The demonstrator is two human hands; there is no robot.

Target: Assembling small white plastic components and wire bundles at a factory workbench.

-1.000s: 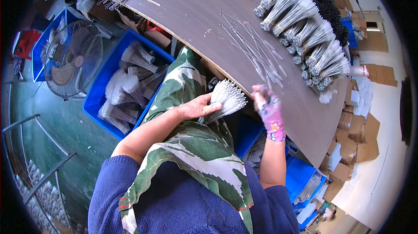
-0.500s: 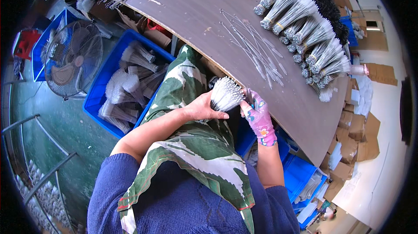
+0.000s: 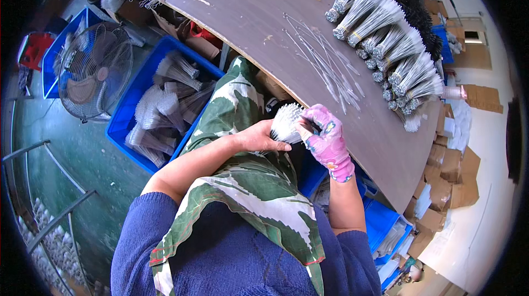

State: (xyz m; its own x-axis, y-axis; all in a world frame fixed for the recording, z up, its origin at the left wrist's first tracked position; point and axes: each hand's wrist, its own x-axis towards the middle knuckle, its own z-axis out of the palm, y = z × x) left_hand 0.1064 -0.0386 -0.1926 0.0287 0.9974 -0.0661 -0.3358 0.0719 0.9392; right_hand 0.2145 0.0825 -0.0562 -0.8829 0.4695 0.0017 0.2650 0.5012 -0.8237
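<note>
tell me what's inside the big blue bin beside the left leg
The blue bin holds several pale, flared bundles, piled together; anything underneath them is covered and can't be seen.

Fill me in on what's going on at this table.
A person's bare left hand holds a bundle of thin, white-tipped wires by the table's near edge. The right hand, in a pink flowered glove, has its fingers at the bundle's tips; whether it grips any is unclear. Loose wires lie ahead on the table, with bundles grouped farther right.
</note>
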